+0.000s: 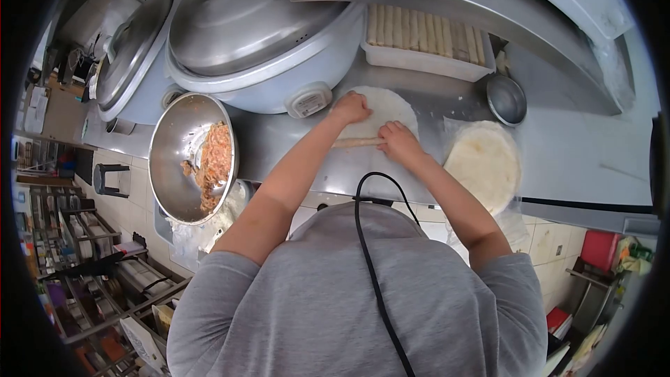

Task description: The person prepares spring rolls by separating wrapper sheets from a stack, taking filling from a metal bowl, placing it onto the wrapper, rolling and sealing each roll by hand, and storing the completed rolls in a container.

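A round thin wrapper [391, 106] lies on the steel counter, its near edge rolled into a narrow strip. My left hand [352, 107] rests on the left part of the wrapper with its fingers curled; whether it pinches the sheet is hard to make out. My right hand [398, 139] is at the right end of the rolled edge, fingers bent over it and touching it. To the right sits a stack of round wrappers [483, 167] on plastic. A steel bowl [167, 146] at the left holds an orange-pink shredded filling [215, 157].
Behind my hands stand a large lidded cooker [258, 80] and a white tray [426, 62] of long rolls. A small metal bowl [506, 100] is at the back right. A second cooker [136, 63] stands far left, and a black cable [368, 265] hangs over my shirt.
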Demonstrator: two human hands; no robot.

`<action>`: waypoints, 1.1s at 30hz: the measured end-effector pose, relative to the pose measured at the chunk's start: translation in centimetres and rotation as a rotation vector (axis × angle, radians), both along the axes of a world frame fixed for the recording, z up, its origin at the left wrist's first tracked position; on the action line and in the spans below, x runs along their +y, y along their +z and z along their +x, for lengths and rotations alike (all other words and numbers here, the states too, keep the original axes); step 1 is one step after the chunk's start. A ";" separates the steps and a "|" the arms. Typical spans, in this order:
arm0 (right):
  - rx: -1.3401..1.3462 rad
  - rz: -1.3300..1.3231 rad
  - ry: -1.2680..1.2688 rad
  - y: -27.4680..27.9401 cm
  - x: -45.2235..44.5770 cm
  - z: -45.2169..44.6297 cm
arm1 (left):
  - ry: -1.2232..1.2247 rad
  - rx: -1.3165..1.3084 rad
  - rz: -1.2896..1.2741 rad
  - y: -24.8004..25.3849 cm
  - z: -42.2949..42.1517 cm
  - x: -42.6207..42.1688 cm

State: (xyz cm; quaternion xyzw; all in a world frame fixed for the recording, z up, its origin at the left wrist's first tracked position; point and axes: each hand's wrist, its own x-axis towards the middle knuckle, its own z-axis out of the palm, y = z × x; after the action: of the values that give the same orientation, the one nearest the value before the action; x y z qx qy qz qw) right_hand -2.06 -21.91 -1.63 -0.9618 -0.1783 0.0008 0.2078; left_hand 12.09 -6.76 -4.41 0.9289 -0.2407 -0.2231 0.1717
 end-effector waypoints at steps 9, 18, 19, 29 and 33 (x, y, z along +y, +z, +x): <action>0.089 0.034 -0.105 1.0 -3.9 -1.3 | -0.111 -0.086 0.000 -1.1 -1.7 -3.5; 0.070 0.083 -0.118 1.2 -4.2 -2.2 | -0.062 -0.107 0.043 -0.6 -1.9 -3.8; 0.067 0.083 -0.116 1.2 -4.3 -2.1 | -0.060 -0.110 0.043 -0.9 -1.6 -3.5; 0.185 0.059 -0.051 0.9 2.2 0.6 | -0.099 -0.039 -0.332 5.4 -9.1 5.0; 0.059 0.036 -0.103 0.6 -1.3 -0.8 | -0.028 -0.088 -0.347 4.9 -9.6 6.5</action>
State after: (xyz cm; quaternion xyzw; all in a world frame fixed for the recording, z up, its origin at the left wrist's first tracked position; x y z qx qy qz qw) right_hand -2.85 -23.24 -1.06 -0.9654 -0.1223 0.0154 0.2299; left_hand 2.45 -0.22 0.49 0.8907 -0.2959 -0.1399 0.3155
